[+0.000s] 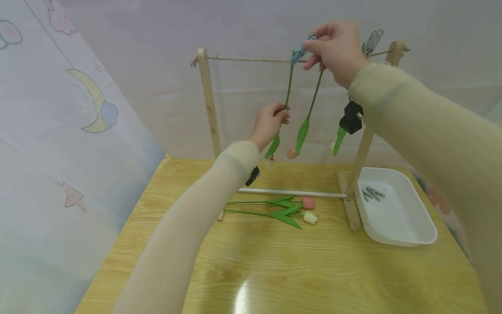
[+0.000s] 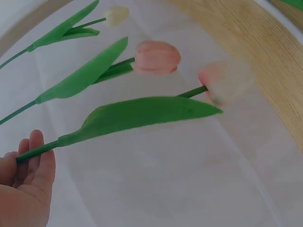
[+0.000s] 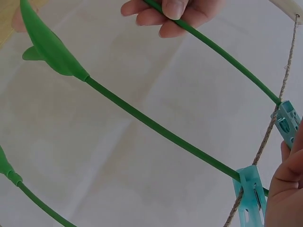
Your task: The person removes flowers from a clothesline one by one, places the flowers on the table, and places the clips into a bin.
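My left hand (image 1: 270,124) pinches the green stem of a pale pink-and-white tulip (image 2: 142,116), which hangs bloom down. With its thumb and fingers, my right hand (image 1: 337,52) grips a blue clothespin (image 1: 301,53) at the top of that stem, right at the twine (image 1: 251,60). In the right wrist view this clothespin's tip meets both stem and twine. Beside it, a second blue clothespin (image 3: 250,194) clips a pink tulip (image 2: 157,57) to the line. A cream tulip (image 2: 116,16) hangs further right in the head view, below a grey clothespin (image 1: 373,42).
Wooden posts (image 1: 209,100) with a white bar (image 1: 292,192) between them carry the twine. A pink tulip (image 1: 308,203) and a white tulip (image 1: 310,217) lie on the wooden table (image 1: 298,266). At right stands a white basin (image 1: 400,218) with several grey clothespins (image 1: 374,193).
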`<action>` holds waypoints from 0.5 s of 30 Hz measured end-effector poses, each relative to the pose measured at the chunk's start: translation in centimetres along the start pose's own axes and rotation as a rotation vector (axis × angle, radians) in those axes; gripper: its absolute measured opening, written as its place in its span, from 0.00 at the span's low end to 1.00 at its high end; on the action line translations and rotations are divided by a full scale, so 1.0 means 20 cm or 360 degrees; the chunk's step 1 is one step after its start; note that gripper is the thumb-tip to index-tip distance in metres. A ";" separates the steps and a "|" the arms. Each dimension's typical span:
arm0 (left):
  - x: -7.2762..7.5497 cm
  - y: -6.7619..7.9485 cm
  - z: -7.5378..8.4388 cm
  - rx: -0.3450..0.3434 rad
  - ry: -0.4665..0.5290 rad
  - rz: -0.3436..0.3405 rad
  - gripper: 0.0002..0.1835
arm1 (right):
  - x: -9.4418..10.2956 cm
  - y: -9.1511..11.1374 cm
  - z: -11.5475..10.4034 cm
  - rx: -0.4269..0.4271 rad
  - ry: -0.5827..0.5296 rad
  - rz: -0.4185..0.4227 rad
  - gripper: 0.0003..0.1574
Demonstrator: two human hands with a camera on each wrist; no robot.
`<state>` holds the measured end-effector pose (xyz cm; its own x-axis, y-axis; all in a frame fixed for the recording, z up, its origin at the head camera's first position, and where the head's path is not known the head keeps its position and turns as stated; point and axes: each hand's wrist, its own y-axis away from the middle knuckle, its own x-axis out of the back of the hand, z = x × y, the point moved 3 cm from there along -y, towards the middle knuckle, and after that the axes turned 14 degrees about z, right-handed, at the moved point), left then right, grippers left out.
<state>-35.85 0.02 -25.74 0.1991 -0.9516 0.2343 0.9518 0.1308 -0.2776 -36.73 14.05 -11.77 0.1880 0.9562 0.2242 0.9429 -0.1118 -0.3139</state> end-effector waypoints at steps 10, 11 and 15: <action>0.00 0.03 0.00 -0.0041 0.0180 0.0019 0.10 | 0.07 0.04 0.01 0.0023 -0.0249 0.0084 0.25; 0.01 0.03 0.00 -0.0041 0.0197 0.0023 0.09 | 0.08 0.04 0.02 0.0021 -0.0282 0.0088 0.26; 0.03 0.05 -0.01 -0.0007 0.0276 0.0028 0.10 | 0.12 0.06 0.04 0.0010 -0.0448 0.0105 0.30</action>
<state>-34.84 -0.41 -26.10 0.1720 -0.9829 0.0651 0.9474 0.1469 -0.2844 -35.34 16.39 -12.37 0.1640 0.9845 -0.0617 0.9292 -0.1752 -0.3253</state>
